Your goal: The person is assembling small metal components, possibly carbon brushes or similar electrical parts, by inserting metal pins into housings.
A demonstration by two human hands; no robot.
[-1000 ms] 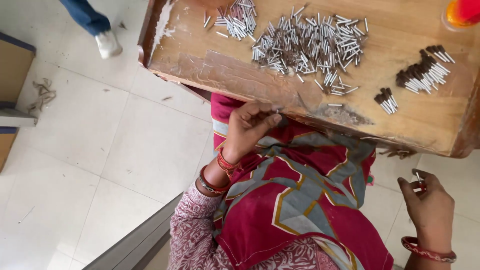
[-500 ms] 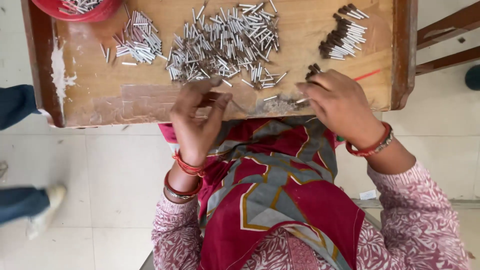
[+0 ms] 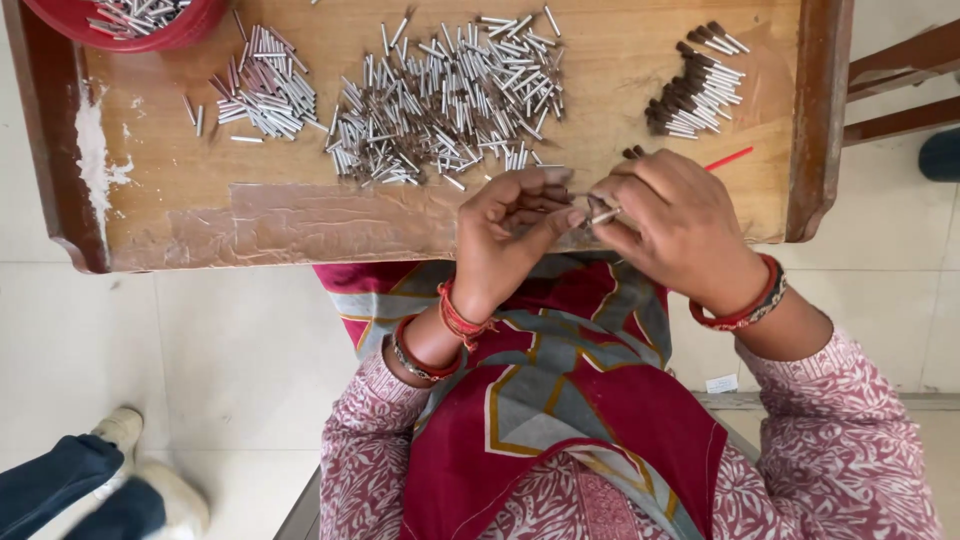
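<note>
My left hand [image 3: 512,225] and my right hand [image 3: 672,222] meet at the near edge of a wooden tray [image 3: 160,160], fingertips together on a small silver metal tube [image 3: 603,215]. A big heap of loose silver tubes [image 3: 450,95] lies just beyond my left hand. A smaller heap of silver tubes [image 3: 262,95] sits further left. A bundle of dark-tipped tubes [image 3: 693,85] lies beyond my right hand, with a thin red stick [image 3: 728,159] beside it. Whether each hand holds a separate piece I cannot tell.
A red bowl [image 3: 150,25] holding more tubes stands at the tray's far left corner. Another person's shoe and dark trouser leg [image 3: 95,480] are on the tiled floor at lower left. Wooden rails [image 3: 900,90] stand to the right of the tray.
A second ago my hands were low and apart, off the tray. They came up to the tray's near edge and now pinch a tube together. The view shifted over the tray.
</note>
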